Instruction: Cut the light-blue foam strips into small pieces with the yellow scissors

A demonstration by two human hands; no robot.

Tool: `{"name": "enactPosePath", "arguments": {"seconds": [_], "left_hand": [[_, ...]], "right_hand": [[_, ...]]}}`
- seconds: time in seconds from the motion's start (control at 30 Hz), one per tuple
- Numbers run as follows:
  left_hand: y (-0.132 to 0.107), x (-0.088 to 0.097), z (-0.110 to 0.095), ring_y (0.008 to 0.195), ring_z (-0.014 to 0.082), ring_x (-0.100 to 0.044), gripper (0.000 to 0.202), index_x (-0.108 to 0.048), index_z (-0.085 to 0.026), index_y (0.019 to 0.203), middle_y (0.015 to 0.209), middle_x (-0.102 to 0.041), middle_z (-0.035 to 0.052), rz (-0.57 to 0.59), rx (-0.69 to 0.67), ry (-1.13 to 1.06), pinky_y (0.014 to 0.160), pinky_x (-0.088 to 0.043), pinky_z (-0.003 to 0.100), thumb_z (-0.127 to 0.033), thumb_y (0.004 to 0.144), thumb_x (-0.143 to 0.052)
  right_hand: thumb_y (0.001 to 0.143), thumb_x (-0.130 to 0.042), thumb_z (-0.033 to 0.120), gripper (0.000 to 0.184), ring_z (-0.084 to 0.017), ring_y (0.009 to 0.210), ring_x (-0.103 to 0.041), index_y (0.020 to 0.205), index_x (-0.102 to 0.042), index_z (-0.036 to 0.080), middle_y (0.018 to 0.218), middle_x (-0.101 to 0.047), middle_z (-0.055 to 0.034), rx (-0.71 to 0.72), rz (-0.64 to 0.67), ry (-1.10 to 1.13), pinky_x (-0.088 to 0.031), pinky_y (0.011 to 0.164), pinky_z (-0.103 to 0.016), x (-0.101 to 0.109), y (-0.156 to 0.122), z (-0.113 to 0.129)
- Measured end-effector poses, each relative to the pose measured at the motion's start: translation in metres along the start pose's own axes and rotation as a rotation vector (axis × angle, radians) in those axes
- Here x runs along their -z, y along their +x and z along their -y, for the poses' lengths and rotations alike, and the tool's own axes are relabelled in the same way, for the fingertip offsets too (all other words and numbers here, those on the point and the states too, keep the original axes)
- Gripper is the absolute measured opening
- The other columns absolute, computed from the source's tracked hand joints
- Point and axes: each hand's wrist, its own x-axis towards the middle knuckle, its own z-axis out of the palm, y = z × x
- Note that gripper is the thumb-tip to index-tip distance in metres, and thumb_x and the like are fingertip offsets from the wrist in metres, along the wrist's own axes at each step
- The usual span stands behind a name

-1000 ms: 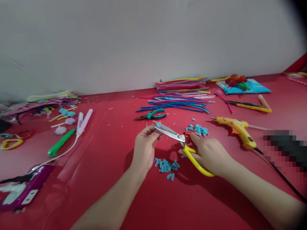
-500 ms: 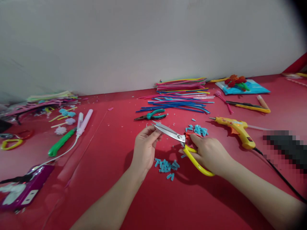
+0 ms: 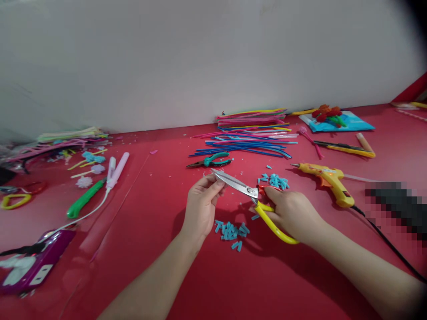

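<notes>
- Scissors (image 3: 238,186) are held in the right hand (image 3: 293,213), which is closed through the yellow and red handle loops; the blades are seen nearly shut, with a narrow gap at most.
- Table (image 3: 150,266), red, is noted under both hands.
- Left hand (image 3: 202,202) is raised, thumb and fingers pinched together at the blade tip; what is pinched is too small to be made out.
- Long axis of the scissors is recorded as running from the handles at lower right to the tip at upper left, so the tip points at the left fingertips, touching or just beside them.
- Stems (image 3: 247,146) are laid left to right, well beyond the tip.
- Glue gun (image 3: 328,178) is seen near the right hand, on its outer side.
- Pliers (image 3: 211,161) are found just beyond the left fingers.
- Blue pieces (image 3: 231,231) are heaped below the blades, between the two hands; a second heap (image 3: 275,180) is noted just beyond the right hand.
</notes>
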Motion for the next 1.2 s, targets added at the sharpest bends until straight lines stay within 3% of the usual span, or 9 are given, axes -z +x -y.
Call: {"name": "enactPosePath", "arguments": {"seconds": [0.17, 0.37, 0.5, 0.63, 0.8, 1.2], "left_hand": [[0.000, 0.000, -0.001, 0.059, 0.0060, -0.050, 0.010, -0.062, -0.015, 0.077, 0.069, -0.058, 0.0003, 0.023, 0.005, 0.008, 0.059, -0.040, 0.018, -0.015, 0.067, -0.061], [-0.003, -0.005, 0.001, 0.059, 0.0079, -0.050, 0.009, -0.058, -0.015, 0.074, 0.068, -0.058, 0.0006, 0.098, 0.083, 0.066, 0.058, -0.039, 0.021, -0.018, 0.066, -0.061], [-0.008, -0.009, 0.004, 0.059, 0.0096, -0.049, 0.007, -0.059, -0.015, 0.071, 0.063, -0.054, -0.0007, 0.247, 0.062, 0.388, 0.059, -0.038, 0.022, -0.022, 0.068, -0.058], [-0.014, -0.014, 0.006, 0.068, 0.0134, -0.051, 0.004, -0.059, -0.017, 0.069, 0.069, -0.056, 0.0011, 0.335, -0.119, 0.718, 0.065, -0.039, 0.025, -0.020, 0.069, -0.055], [-0.018, -0.017, 0.008, 0.066, 0.0138, -0.052, 0.007, -0.059, -0.019, 0.069, 0.069, -0.057, 0.0014, 0.388, -0.227, 0.873, 0.064, -0.040, 0.025, -0.018, 0.070, -0.052], [-0.019, -0.016, 0.006, 0.066, 0.0137, -0.052, 0.008, -0.059, -0.018, 0.067, 0.068, -0.055, 0.0013, 0.432, -0.209, 0.839, 0.064, -0.039, 0.025, -0.015, 0.069, -0.052]], "right_hand": [[0.074, -0.039, 0.051, 0.032, -0.010, 0.042, -0.039, 0.066, -0.041, 0.021, 0.047, -0.046, 0.0022, -0.068, 0.020, 0.078, -0.016, 0.044, -0.023, 0.003, 0.002, 0.001], [0.071, -0.046, 0.045, 0.026, -0.009, 0.044, -0.036, 0.064, -0.040, 0.021, 0.050, -0.040, 0.0048, -0.174, 0.080, 0.461, -0.022, 0.044, -0.021, 0.010, 0.006, 0.008], [0.072, -0.045, 0.037, 0.018, -0.008, 0.048, -0.036, 0.071, -0.046, 0.019, 0.056, -0.042, 0.0039, -0.215, 0.034, 0.850, -0.027, 0.044, -0.020, 0.014, 0.009, 0.015], [0.070, -0.048, 0.037, 0.020, -0.006, 0.042, -0.031, 0.074, -0.047, 0.018, 0.050, -0.036, 0.0067, -0.291, 0.016, 1.121, -0.027, 0.040, -0.019, 0.017, 0.010, 0.020], [0.069, -0.051, 0.034, 0.017, -0.005, 0.045, -0.031, 0.068, -0.045, 0.018, 0.052, -0.035, 0.0067, -0.250, 0.050, 1.083, -0.025, 0.040, -0.018, 0.011, 0.008, 0.017], [0.068, -0.046, 0.025, 0.008, -0.007, 0.052, -0.033, 0.065, -0.043, 0.018, 0.057, -0.036, 0.0059, -0.183, 0.064, 0.994, -0.027, 0.047, -0.019, 0.006, 0.009, 0.013]]}}
